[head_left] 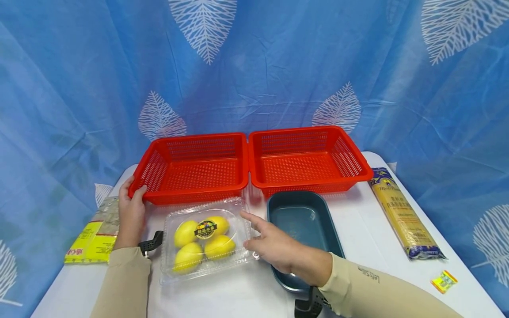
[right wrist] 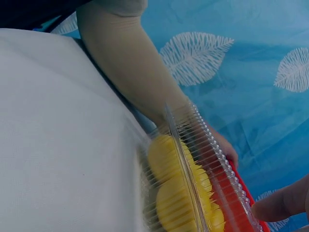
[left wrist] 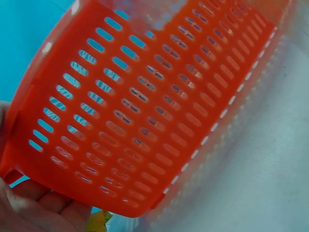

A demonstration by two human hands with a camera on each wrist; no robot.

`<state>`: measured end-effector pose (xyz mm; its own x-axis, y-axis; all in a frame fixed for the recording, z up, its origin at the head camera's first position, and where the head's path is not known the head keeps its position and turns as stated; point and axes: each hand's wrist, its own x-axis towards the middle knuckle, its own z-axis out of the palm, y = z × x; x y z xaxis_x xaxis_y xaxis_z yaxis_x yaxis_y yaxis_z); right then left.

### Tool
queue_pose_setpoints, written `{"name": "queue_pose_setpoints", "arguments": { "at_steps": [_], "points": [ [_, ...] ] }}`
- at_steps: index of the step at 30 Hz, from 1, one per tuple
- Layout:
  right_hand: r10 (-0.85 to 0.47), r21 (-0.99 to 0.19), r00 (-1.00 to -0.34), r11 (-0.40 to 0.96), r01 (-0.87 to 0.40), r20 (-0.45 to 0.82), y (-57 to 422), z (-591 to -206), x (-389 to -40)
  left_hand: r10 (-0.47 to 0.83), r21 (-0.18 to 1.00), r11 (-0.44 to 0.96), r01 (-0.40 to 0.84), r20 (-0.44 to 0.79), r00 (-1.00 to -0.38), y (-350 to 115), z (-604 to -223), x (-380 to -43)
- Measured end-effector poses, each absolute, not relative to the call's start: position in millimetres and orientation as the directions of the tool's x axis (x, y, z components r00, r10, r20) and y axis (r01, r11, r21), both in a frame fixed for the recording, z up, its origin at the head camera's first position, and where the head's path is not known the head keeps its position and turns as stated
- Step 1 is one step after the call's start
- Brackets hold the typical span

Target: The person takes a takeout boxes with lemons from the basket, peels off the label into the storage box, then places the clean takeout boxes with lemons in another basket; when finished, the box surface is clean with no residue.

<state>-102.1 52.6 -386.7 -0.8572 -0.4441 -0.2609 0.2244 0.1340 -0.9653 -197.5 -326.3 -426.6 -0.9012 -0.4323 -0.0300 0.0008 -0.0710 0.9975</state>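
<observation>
My left hand (head_left: 133,214) grips the front left corner of the left red plastic basket (head_left: 199,194); in the left wrist view, the fingers (left wrist: 46,205) lie beneath its rim. A clear plastic box (head_left: 234,269) of several lemons (head_left: 187,234) lies before that basket, with a dark round label on its lid. My right hand (head_left: 278,247) is at the right end of the box, index finger and thumb extended. In the right wrist view, one fingertip (right wrist: 263,210) meets the box's ridged edge. Its other fingers are hidden.
A second red basket (head_left: 310,183) adjoins the first. A dark blue-green tray (head_left: 334,229) lies partly beneath my right forearm. At right are a long pack of spaghetti (head_left: 397,207) and a small yellow packet (head_left: 444,281). A yellow-green bag (head_left: 93,240) lies at left.
</observation>
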Motion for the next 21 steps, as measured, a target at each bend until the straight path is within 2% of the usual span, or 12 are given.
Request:
{"name": "queue_pose_setpoints", "arguments": {
  "at_steps": [6, 15, 21],
  "points": [
    [-0.448, -0.965, -0.855, 0.116, 0.236, -0.263, 51, -389, -103, -0.385, 0.994, 0.05, -0.097, -0.07, -0.92, -330, -416, -196],
    [-0.445, -0.961, -0.852, 0.144, 0.237, -0.277, 49, -390, -103, -0.406, 0.972, 0.075, -0.222, -0.174, -0.897, -331, -398, -179],
    [-0.431, -0.958, -0.856, 0.152, 0.242, -0.285, 51, -388, -103, -0.367, 0.913, 0.249, -0.323, -0.22, -0.904, -332, -378, -157]
  ]
}}
